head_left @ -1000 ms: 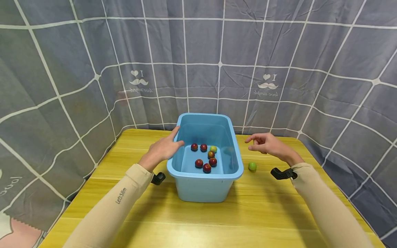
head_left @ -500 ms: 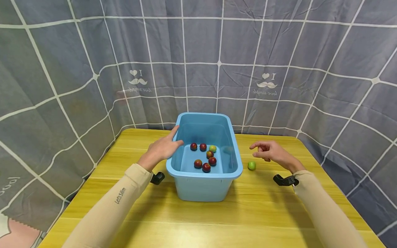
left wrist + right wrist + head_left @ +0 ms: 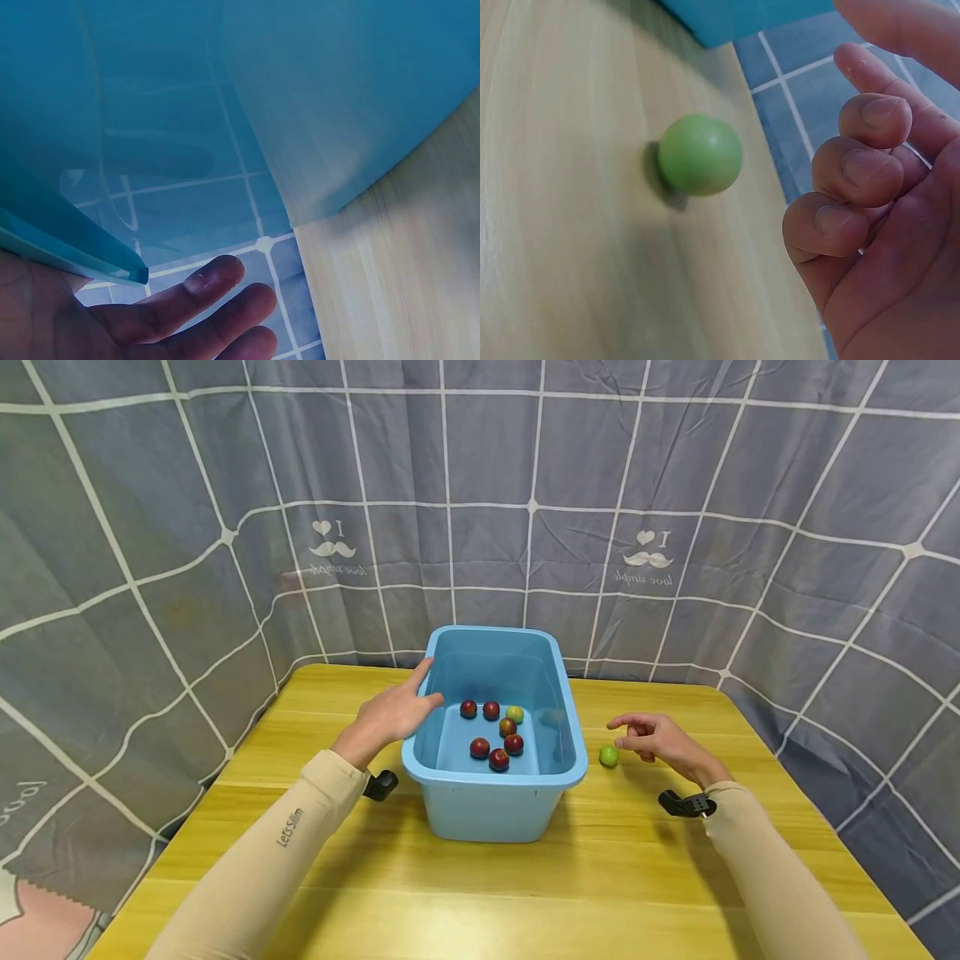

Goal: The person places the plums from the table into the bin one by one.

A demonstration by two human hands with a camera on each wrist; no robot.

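A light blue plastic tub stands on the table with several dark red round fruits and a yellow-green one on its floor. My left hand holds the tub's left rim, thumb over the inner side, fingers outside the wall. In the left wrist view those fingers hang below the rim. Right of the tub, a small round green fruit lies on the wood. My right hand hovers beside it, index finger and thumb apart, the other fingers curled, holding nothing; the right wrist view shows the green fruit apart from the fingers.
The yellow wood-grain table reaches back to a grey curtain with white grid lines, which also hangs along both sides. Black straps with cameras sit at both wrists, and the right wrist camera is low over the table.
My right hand has drawn back to the right and lowered, coming beside the green fruit. My left hand stays on the tub's rim. The fruits have not moved.
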